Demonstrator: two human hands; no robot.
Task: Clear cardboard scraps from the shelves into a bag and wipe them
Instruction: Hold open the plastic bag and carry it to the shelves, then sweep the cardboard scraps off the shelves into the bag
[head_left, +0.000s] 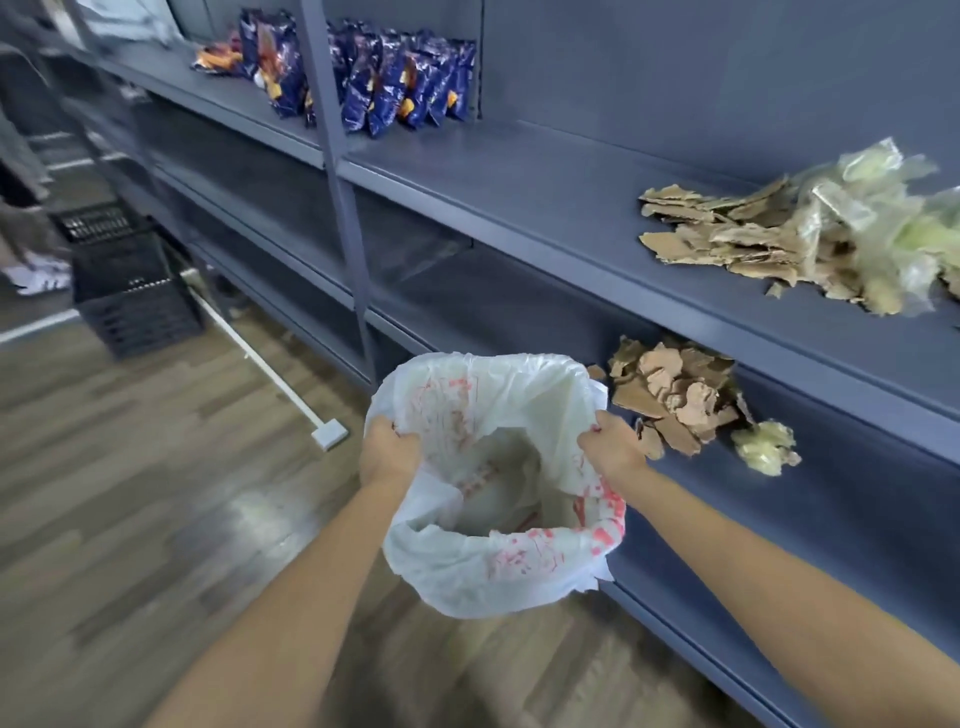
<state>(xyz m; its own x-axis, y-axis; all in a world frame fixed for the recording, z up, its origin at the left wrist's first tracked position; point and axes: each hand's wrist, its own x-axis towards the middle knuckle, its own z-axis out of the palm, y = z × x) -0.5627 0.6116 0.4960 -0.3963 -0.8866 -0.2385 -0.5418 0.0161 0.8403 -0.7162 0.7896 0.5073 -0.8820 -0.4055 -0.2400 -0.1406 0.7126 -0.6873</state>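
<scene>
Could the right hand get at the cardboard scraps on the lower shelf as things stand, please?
Likely yes: the right hand sits beside the lower cardboard scraps, nothing between, but its grip holds the bag rim, so release first.

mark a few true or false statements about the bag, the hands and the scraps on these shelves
1. The left hand and the right hand both grip the rim of the white bag, holding it open. True.
2. The lower scrap pile is inside the bag. False: the lower scrap pile lies on the lower shelf, beside the bag's mouth.
3. The upper scrap pile lies on the upper shelf, next to crumpled clear plastic. True.
4. The blue snack packets stand on the floor. False: they stand on the upper shelf, further left.
</scene>
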